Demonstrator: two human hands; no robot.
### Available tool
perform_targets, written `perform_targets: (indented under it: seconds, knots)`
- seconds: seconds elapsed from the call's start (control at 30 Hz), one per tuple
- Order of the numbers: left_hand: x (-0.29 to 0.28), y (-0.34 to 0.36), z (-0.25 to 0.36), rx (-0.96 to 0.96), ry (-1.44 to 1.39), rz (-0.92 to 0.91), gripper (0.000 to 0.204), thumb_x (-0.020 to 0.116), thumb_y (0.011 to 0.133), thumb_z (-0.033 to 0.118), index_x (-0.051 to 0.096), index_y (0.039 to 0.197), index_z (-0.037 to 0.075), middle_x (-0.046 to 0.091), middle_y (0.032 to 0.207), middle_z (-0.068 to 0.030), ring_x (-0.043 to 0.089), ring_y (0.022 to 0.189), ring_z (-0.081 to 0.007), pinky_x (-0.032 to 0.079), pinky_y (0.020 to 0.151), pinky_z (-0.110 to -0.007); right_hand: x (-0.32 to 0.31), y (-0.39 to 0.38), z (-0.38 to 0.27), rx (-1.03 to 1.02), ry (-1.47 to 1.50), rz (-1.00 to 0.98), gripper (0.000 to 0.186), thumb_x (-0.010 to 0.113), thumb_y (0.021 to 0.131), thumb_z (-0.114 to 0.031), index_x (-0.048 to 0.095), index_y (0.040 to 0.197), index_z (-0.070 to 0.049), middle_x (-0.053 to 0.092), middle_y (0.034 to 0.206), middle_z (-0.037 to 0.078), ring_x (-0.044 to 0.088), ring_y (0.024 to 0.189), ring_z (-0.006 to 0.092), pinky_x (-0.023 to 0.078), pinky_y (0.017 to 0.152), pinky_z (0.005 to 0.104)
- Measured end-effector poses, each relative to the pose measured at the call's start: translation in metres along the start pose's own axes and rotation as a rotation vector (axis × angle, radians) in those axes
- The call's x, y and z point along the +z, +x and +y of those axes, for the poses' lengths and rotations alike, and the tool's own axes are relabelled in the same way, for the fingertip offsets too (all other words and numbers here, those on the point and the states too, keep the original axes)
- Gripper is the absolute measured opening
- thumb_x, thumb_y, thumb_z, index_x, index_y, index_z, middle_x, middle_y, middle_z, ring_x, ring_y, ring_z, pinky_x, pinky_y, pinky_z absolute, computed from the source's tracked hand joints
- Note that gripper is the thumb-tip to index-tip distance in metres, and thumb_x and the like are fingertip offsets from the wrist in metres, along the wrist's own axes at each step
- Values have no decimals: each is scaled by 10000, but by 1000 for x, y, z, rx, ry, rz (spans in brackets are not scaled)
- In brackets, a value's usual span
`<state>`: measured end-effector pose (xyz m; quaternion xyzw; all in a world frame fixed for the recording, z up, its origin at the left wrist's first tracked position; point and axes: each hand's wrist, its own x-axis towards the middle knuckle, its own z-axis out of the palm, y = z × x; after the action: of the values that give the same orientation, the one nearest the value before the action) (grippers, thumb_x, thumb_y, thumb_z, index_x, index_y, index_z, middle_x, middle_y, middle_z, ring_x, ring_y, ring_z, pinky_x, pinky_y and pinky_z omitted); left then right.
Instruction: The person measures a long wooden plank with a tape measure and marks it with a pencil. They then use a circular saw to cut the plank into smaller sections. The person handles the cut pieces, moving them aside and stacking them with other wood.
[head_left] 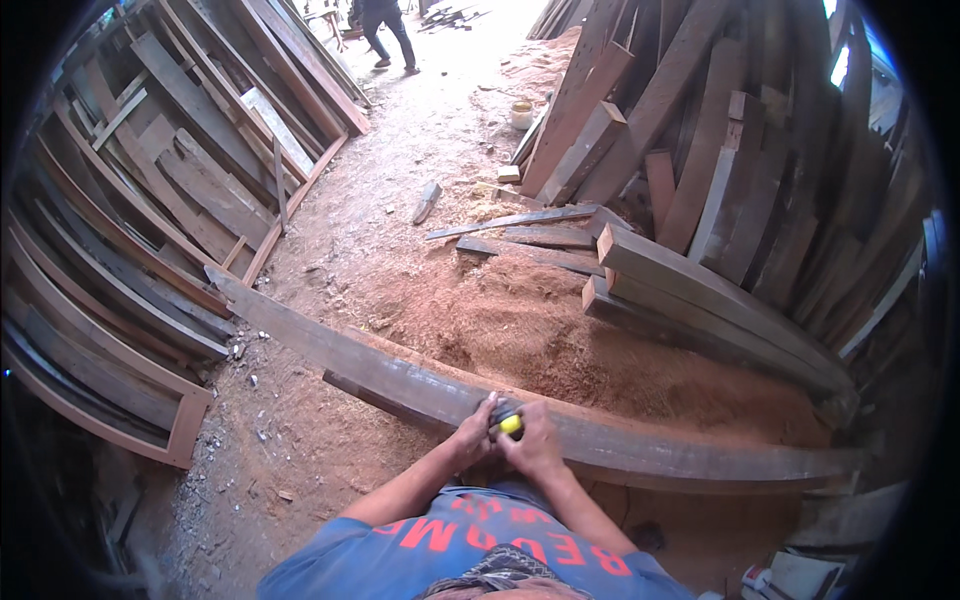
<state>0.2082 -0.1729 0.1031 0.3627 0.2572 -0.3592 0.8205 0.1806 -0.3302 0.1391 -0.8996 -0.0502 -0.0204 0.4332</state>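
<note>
A long dark wooden plank [330, 345] lies across in front of me, from upper left to lower right. Both hands meet at its near edge around a small yellow and black object, probably a tape measure [509, 423]. My left hand [473, 432] grips it from the left and my right hand [535, 443] closes on it from the right. Most of the object is hidden by my fingers. My forearms come up from a blue shirt at the bottom edge.
Reddish sawdust [520, 320] is heaped beyond the plank. Stacked beams [700, 300] lie at right, boards [150, 200] lean at left. A person [385, 30] walks at the far top. A small bucket [521, 113] stands on the dirt path.
</note>
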Motion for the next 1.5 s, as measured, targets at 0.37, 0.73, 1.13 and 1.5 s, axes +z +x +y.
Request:
perform_targets:
  seconds: [0.37,0.73,1.13,1.5]
  knots:
    - [-49,-77,-51,334,1170,-372,901,690,904,302,222,1622,26,301,1595,-246,354,1479,-356,367,1192,-424,29,-140,19,802,1011,-263,408,694,1001,-196,563,1357,-45,658,1191,109,681,1071,202,588,874,362]
    - [-46,-115,-69,-230,516,-679,1023,743,875,122,88,1658,58,394,1568,-189,458,1421,-303,437,1143,-430,19,-206,-16,398,1044,-103,531,802,866,-14,544,1330,-15,639,1201,95,643,1117,171,555,961,339]
    - [45,-111,-140,9,1198,-440,483,794,882,236,666,1297,26,756,1115,-108,726,1041,-248,564,930,-379,-76,-235,61,323,990,-269,571,697,842,68,542,1389,15,610,1347,132,595,1278,227,481,1100,374]
    - [150,-88,-249,495,1652,-249,530,771,853,261,611,1310,47,670,1137,-220,635,1142,-415,520,1001,-481,-166,-295,145,610,1117,-125,456,695,901,44,590,1343,68,702,1234,148,675,1145,198,541,993,321]
